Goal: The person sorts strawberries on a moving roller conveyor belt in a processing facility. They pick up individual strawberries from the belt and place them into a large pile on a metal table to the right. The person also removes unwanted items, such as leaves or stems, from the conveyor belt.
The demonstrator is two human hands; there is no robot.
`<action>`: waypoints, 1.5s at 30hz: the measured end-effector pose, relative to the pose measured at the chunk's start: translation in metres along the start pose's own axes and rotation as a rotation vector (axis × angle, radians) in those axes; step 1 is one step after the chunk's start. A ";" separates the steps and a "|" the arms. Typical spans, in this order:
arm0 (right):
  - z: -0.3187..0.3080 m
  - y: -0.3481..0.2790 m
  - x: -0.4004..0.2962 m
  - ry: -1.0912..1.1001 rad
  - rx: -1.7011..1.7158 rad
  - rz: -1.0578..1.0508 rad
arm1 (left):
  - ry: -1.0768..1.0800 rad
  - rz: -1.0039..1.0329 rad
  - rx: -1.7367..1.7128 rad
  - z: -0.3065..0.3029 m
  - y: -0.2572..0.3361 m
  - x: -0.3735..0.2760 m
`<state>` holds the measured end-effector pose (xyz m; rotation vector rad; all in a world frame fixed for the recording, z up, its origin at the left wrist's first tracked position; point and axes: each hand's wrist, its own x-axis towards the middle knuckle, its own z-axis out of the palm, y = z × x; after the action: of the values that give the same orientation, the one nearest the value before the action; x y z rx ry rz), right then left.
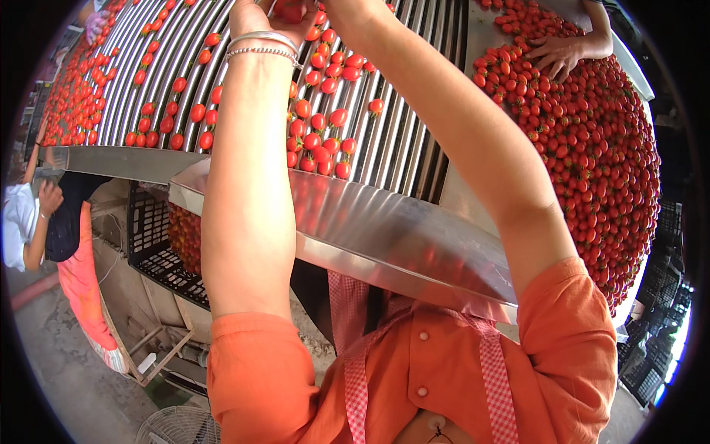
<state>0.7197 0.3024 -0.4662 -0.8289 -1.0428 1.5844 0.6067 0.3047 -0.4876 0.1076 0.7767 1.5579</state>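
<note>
My left hand (252, 18), partly cut off by the top edge, is turned palm up over the roller conveyor (360, 161). A blurred red cherry tomato (289, 11) rests in its palm against the fingers. A silver bangle (265, 36) and a beaded bracelet (260, 51) circle that wrist. My right forearm reaches across the rollers to the same spot, but the right hand is beyond the top edge. Loose cherry tomatoes (321, 154) with green calyxes lie on the metal rollers around and between my arms.
A sheet-metal ledge (388, 222) borders the conveyor before me. At right, another person's hand (560, 54) touches a large tomato heap (593, 166). Below left, a black plastic crate (150, 222) holds tomatoes. Other people stand at left; a fan (175, 424) is on the floor.
</note>
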 end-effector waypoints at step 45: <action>0.031 0.056 0.032 -0.020 -0.593 -0.391 | 0.040 0.087 -0.281 -0.015 0.015 0.000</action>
<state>0.6636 0.3210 -0.5064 -0.9228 -1.6149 0.9597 0.5864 0.3001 -0.4909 -0.0975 0.5836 1.7411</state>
